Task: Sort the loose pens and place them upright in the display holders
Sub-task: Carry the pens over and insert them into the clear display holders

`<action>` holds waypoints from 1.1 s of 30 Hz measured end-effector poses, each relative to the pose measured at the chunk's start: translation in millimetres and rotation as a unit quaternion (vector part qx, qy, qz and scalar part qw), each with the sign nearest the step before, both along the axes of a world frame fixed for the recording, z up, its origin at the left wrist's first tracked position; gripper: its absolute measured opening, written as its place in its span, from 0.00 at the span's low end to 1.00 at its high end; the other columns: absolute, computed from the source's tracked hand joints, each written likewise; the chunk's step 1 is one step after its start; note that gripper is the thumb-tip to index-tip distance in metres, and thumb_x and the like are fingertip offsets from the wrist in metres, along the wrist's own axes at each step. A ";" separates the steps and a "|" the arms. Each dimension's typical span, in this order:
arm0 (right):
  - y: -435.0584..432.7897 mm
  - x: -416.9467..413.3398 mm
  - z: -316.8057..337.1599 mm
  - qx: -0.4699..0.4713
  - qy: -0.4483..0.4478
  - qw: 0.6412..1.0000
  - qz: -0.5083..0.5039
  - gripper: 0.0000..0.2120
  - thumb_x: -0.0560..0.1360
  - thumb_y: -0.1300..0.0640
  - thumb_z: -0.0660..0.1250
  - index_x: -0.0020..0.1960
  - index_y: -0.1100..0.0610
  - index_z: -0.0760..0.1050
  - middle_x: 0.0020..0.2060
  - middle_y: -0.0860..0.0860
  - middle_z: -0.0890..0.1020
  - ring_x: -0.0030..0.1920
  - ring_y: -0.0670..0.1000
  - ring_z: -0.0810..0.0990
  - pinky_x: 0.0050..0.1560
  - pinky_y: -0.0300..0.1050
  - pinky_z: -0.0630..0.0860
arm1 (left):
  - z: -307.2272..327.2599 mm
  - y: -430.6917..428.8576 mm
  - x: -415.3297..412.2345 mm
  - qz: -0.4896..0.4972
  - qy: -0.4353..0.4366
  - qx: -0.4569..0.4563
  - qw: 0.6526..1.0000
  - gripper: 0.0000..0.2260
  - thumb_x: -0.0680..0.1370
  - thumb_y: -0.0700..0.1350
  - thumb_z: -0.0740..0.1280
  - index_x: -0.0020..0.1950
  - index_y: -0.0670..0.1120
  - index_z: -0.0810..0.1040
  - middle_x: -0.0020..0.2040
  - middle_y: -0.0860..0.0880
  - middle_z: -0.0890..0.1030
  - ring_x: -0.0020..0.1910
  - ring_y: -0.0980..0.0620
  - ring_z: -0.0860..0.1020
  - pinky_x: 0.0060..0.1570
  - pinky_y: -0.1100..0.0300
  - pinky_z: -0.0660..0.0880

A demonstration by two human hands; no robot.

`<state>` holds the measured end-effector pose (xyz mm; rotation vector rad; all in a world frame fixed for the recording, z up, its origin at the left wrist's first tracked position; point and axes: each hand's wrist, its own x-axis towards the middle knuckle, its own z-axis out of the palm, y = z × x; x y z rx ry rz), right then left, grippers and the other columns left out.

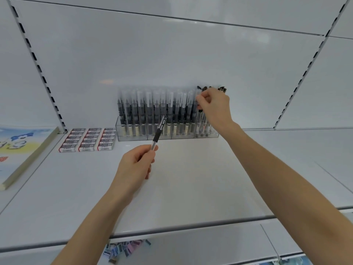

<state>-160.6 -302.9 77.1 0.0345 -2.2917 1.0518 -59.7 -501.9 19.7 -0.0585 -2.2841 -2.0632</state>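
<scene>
A clear acrylic display holder (133, 137) stands at the back of the white shelf (191, 178), packed with several upright black pens with frosted caps (152, 109). My left hand (136, 163) grips a loose black pen (159, 131) by its lower end, its tip pointing up and right toward the holder. My right hand (214, 107) reaches to the holder's right compartment and pinches the top of an upright pen (198, 100) there. Dark pen tops (222, 89) stick up behind that hand.
Three rows of boxed erasers (87, 139) lie left of the holder. A thick illustrated book (21, 150) lies at the far left. Slotted shelf uprights run up the back wall at left (36, 64) and right (298, 83). Coloured small items (124, 249) lie on the lower shelf.
</scene>
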 end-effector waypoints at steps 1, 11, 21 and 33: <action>0.0 -0.2 -3.2 -0.001 -0.011 1.000 -0.004 0.08 0.77 0.59 0.62 0.46 0.63 0.77 0.41 0.59 0.83 0.45 0.58 0.82 0.52 0.55 0.76 | 0.5 -0.1 0.4 -0.002 0.002 0.000 1.000 0.09 0.78 0.37 0.59 0.51 0.43 0.78 0.34 0.48 0.71 0.29 0.53 0.66 0.22 0.72 0.65; 3.5 58.4 -5.8 -0.189 -0.065 0.977 0.069 0.06 0.75 0.58 0.65 0.41 0.56 0.77 0.36 0.52 0.83 0.36 0.47 0.82 0.40 0.41 0.78 | 8.3 15.0 4.2 -0.040 0.043 0.021 0.998 0.09 0.76 0.35 0.64 0.54 0.45 0.77 0.36 0.48 0.74 0.32 0.52 0.73 0.24 0.73 0.68; 30.2 96.2 -21.5 -0.316 -0.132 0.926 0.159 0.03 0.74 0.61 0.67 0.42 0.56 0.77 0.30 0.47 0.83 0.32 0.43 0.82 0.34 0.34 0.77 | -2.2 72.5 6.4 -0.120 0.103 -0.109 0.981 0.08 0.76 0.38 0.64 0.52 0.49 0.75 0.38 0.51 0.75 0.35 0.56 0.75 0.37 0.67 0.73; 128.3 38.4 16.8 -0.277 0.011 0.954 0.111 0.05 0.74 0.61 0.66 0.41 0.54 0.72 0.35 0.52 0.81 0.33 0.45 0.83 0.40 0.39 0.80 | -39.7 102.5 1.0 -0.057 0.131 -0.542 0.828 0.28 0.72 0.59 0.50 0.50 0.40 0.79 0.50 0.38 0.81 0.52 0.37 0.79 0.51 0.44 0.74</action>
